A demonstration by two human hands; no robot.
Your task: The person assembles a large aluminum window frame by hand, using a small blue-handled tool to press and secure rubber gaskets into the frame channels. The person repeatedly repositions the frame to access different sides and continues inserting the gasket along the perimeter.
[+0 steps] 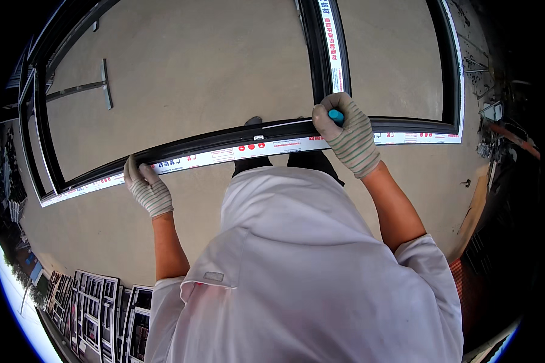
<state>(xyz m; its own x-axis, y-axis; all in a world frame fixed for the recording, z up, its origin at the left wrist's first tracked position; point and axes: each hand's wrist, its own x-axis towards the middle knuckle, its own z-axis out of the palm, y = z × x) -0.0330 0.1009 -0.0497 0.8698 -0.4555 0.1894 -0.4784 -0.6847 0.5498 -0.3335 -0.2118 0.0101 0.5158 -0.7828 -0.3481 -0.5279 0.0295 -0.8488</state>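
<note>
In front of me a large black window frame (pixel 200 138) spans the view, its near bar covered along the outer side by white printed film. My right hand (pixel 349 130), in a striped knit glove, is closed around a tool with a teal handle (pixel 336 117). It sits where the upright middle bar (pixel 321 54) meets the near bar; the tool's working end is hidden by the fist. Farther left, my left hand (pixel 145 186), gloved alike, grips the near bar with its fingers over the top edge.
Pale floor (pixel 194 66) shows through the frame's openings. A T-shaped metal stand (pixel 106 83) lies under its left part. Several finished frames (pixel 94 308) lean together at the lower left. Tools and clutter (pixel 493 115) line the right side, beside a wooden board (pixel 473 206).
</note>
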